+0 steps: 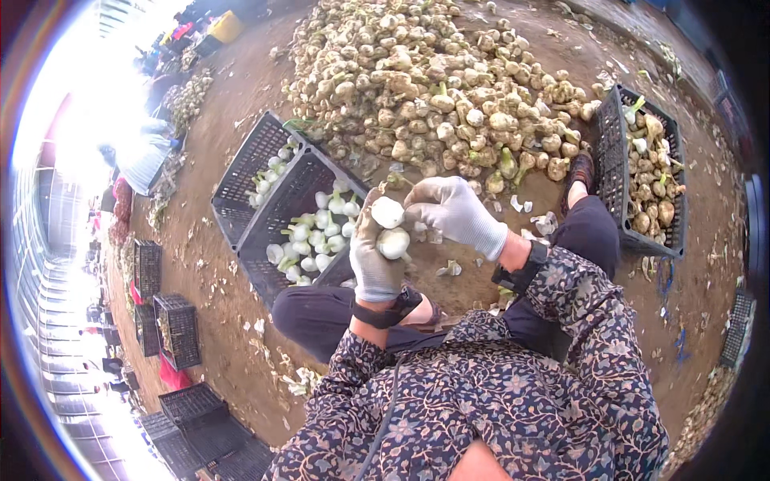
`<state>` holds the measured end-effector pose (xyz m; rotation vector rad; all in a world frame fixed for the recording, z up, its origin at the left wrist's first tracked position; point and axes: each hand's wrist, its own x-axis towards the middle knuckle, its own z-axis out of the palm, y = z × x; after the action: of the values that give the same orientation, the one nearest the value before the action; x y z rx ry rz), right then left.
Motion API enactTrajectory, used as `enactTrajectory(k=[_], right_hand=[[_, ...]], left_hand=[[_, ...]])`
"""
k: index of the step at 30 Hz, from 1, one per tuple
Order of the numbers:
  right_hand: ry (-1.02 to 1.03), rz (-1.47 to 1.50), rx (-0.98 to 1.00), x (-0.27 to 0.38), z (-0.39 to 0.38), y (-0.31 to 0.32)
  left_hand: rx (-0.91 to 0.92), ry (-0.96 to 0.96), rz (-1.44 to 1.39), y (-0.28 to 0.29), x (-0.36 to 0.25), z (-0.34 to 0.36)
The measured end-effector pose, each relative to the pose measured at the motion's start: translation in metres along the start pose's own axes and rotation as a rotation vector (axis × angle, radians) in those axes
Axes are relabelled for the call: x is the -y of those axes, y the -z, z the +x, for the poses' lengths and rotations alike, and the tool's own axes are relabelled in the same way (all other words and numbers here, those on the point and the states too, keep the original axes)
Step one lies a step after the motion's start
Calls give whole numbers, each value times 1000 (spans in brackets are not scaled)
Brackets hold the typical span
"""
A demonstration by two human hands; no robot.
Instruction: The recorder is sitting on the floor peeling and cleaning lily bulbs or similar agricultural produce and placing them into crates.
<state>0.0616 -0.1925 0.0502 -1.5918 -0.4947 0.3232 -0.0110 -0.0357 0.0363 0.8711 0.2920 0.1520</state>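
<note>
Bulbs (393,244), two white ones, lie at the centre of the frame, one just above the other, cradled in the curled fingers of the left hand (374,260). The right hand (459,212) is just to their right, thumb and forefinger nearly together at the right edge of the upper bulb (387,212); whether they pinch anything I cannot tell. Both look round, showing no clear long axis, and the crate (277,220) left of centre is nearer the left hand.
</note>
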Motion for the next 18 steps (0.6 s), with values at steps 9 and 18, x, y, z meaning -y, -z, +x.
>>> enactTrajectory(k=[9,18], right_hand=[[54,-364,-31,-3,5,34],[23,-212,-700,13,-13,118]], left_hand=[[-339,124,-432,66,-65,72],[-407,46,-121,119,-83,166]])
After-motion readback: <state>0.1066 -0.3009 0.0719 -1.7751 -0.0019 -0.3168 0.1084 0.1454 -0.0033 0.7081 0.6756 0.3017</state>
